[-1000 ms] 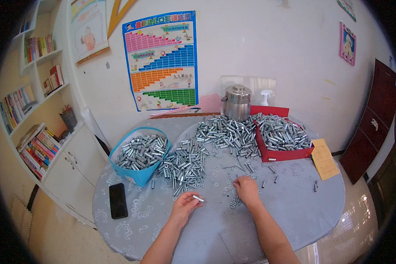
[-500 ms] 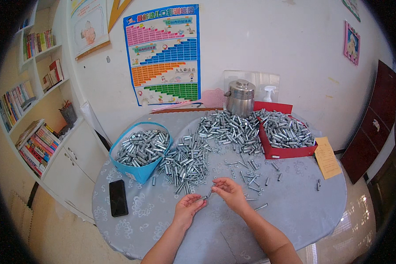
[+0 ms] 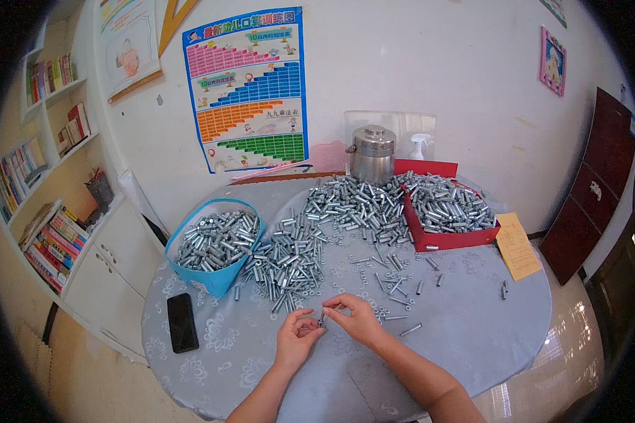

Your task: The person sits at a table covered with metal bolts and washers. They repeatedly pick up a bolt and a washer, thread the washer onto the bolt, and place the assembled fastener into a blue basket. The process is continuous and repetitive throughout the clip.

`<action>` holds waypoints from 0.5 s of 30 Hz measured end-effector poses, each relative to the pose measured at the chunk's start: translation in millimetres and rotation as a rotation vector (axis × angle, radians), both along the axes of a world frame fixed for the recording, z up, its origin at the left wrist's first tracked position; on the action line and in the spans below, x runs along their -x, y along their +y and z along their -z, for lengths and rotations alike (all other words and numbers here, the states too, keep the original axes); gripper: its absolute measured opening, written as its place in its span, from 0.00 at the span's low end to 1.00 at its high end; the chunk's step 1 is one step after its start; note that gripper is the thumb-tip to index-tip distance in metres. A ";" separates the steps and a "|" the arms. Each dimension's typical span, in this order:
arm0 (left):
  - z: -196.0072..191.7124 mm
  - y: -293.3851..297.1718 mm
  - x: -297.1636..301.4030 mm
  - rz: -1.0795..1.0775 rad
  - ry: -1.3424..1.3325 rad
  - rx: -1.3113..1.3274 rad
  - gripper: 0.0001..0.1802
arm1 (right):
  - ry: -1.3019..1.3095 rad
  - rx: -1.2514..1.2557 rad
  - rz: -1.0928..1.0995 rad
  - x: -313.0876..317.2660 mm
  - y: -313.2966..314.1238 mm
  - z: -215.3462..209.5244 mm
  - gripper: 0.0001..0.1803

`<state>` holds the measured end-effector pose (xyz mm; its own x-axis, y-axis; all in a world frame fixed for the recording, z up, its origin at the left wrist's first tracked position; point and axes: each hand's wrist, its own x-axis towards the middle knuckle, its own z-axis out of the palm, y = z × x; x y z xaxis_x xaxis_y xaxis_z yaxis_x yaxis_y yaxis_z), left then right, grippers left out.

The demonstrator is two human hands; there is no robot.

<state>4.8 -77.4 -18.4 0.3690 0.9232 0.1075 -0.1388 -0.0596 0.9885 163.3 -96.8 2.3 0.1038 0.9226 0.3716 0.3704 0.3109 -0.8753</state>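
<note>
Metal fastener, which you are holding two-handed, right of the blue bin and nearer yourself.

Your left hand is gripping its lower part with curled fingers; your right hand is pinching its upper end. Slack in either pinch, or poor alignment, would risk dropping it onto the table. Its long axis is pointing roughly up the view; whether it is standing upright or leaning away is not showing clearly.

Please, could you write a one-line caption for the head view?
Left grip and right grip meet at a slim metal fastener before heaped metal sleeves, a blue basket and a red box.
</note>
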 end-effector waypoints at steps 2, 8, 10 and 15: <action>-5.8 -4.4 -0.2 0.014 0.036 0.016 0.25 | -0.034 0.012 -0.024 -3.5 -0.3 1.9 0.10; 0.6 -0.1 0.1 -0.041 0.002 -0.040 0.24 | -0.257 0.019 -0.096 -13.5 3.4 3.1 0.11; 0.2 1.7 2.3 -0.073 -0.014 -0.038 0.23 | -0.154 0.122 0.057 -28.6 6.2 -9.4 0.10; -0.5 2.6 1.6 -0.066 -0.067 -0.039 0.21 | -0.367 0.234 0.325 -76.6 4.4 2.3 0.10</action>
